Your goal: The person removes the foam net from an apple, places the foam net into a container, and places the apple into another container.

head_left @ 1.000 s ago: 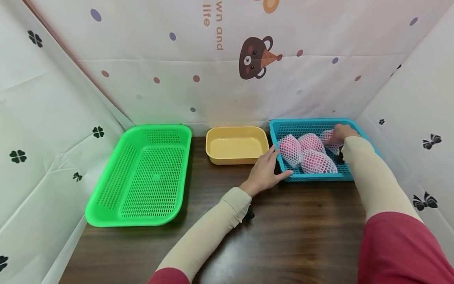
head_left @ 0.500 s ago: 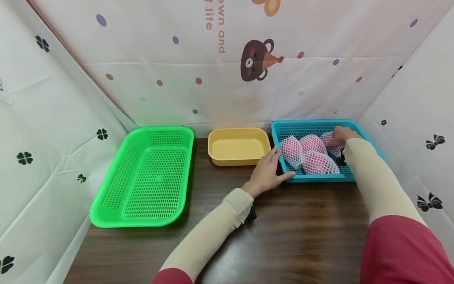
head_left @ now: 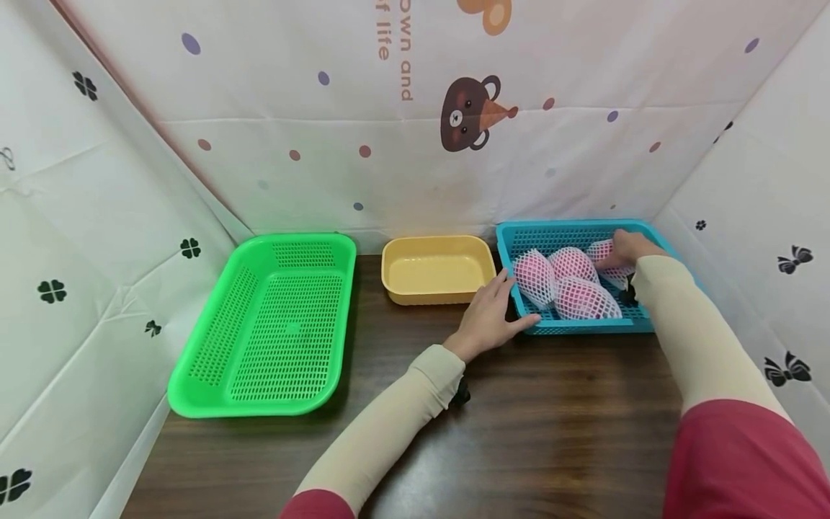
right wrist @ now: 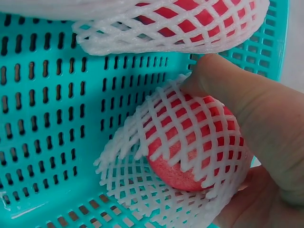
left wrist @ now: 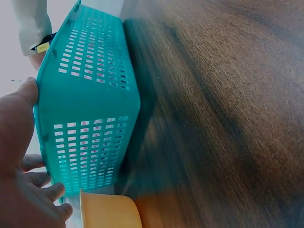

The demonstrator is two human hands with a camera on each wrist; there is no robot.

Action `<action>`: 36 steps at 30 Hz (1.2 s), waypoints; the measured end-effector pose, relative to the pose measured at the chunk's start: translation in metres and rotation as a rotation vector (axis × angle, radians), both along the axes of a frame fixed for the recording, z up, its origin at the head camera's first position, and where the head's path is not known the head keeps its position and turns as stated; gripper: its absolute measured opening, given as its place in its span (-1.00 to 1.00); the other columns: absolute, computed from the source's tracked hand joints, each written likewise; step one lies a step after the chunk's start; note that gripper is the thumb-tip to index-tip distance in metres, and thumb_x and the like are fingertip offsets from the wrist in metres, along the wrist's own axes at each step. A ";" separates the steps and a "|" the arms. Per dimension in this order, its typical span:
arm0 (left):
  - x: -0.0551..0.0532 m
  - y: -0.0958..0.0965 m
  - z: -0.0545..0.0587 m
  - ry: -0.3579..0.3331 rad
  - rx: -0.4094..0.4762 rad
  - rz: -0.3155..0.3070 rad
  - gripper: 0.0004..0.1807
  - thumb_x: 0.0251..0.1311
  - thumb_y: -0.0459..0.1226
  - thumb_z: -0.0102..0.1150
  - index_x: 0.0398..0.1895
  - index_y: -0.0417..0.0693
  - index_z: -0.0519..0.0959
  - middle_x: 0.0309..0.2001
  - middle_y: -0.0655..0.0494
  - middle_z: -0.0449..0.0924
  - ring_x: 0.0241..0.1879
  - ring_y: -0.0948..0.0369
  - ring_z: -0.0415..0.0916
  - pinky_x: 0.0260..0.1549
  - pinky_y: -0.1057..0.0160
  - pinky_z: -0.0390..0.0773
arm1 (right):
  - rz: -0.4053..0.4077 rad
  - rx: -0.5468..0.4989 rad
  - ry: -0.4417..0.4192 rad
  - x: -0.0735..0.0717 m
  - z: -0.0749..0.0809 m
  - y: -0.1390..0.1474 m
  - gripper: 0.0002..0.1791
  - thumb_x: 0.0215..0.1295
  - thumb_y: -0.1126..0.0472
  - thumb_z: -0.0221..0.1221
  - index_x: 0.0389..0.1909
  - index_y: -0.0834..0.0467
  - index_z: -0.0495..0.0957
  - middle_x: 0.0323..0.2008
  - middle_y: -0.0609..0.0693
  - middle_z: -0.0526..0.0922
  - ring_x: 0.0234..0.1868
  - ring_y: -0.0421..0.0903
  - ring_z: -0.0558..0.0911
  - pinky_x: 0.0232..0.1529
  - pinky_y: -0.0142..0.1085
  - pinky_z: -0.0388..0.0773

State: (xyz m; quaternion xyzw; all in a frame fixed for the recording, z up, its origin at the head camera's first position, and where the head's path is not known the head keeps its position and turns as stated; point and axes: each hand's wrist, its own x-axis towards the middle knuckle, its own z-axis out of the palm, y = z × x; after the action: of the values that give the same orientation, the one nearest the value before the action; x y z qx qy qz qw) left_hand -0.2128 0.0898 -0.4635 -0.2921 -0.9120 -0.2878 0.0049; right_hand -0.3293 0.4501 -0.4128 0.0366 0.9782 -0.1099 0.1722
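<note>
At the right of the head view, a blue plastic basket (head_left: 559, 328) holds several red fruits in white foam nets. My right hand (head_left: 634, 246) reaches into its far right part. There it grips a netted red apple (right wrist: 178, 161), thumb on one side and fingers on the other, as the right wrist view shows. Another netted fruit (right wrist: 209, 23) lies close by. My left hand (head_left: 485, 317) rests on the basket's near left corner, fingers along the left rim and thumb (left wrist: 29, 90) at the near rim. Three more netted fruits (head_left: 586, 298) lie between the hands.
A shallow yellow container (head_left: 438, 298) stands just left of the blue basket. Farther left is a larger green basket (head_left: 344, 317). All three stand on a dark wooden table (head_left: 545, 425), with printed cloth walls (head_left: 311, 180) behind and at both sides.
The head view has shifted slightly. My right hand stays on the netted apple with only a slight movement, and my left hand remains at the basket's corner.
</note>
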 end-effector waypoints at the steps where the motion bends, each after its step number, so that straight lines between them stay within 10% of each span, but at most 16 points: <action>1: 0.000 0.000 0.000 0.000 -0.004 0.001 -0.02 0.35 0.33 0.03 0.62 -0.09 0.13 0.65 0.01 -0.08 0.59 0.07 -0.01 0.52 0.01 0.05 | -0.004 0.000 -0.001 0.000 0.000 0.000 0.12 0.22 -0.22 0.37 0.28 0.66 0.11 0.15 0.68 0.31 0.12 0.54 0.43 0.05 0.35 0.49; 25: -0.002 -0.004 0.001 0.061 -0.065 -0.033 -0.02 0.37 0.33 -0.01 0.62 -0.10 0.11 0.64 -0.02 -0.04 0.60 0.09 -0.02 0.52 -0.01 0.05 | 0.059 -0.053 0.065 0.009 0.012 0.004 0.11 0.24 -0.07 0.36 0.43 0.60 -0.02 0.24 0.70 0.18 0.22 0.61 0.29 0.16 0.42 0.36; 36: -0.006 -0.015 0.000 0.103 0.046 -0.098 0.02 0.34 0.29 0.12 0.63 -0.13 0.07 0.61 -0.05 0.07 0.56 0.08 0.08 0.50 0.13 0.13 | 0.086 -0.086 0.066 0.009 0.019 0.010 0.14 0.24 -0.14 0.38 0.42 0.60 0.00 0.18 0.66 0.28 0.11 0.53 0.41 0.03 0.38 0.47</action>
State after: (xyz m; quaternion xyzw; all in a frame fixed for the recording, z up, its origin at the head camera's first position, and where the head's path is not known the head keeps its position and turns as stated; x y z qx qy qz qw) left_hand -0.2192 0.0746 -0.4635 -0.3504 -0.8884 -0.2932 0.0444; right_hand -0.3201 0.4599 -0.3935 -0.0167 0.9784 -0.1455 0.1459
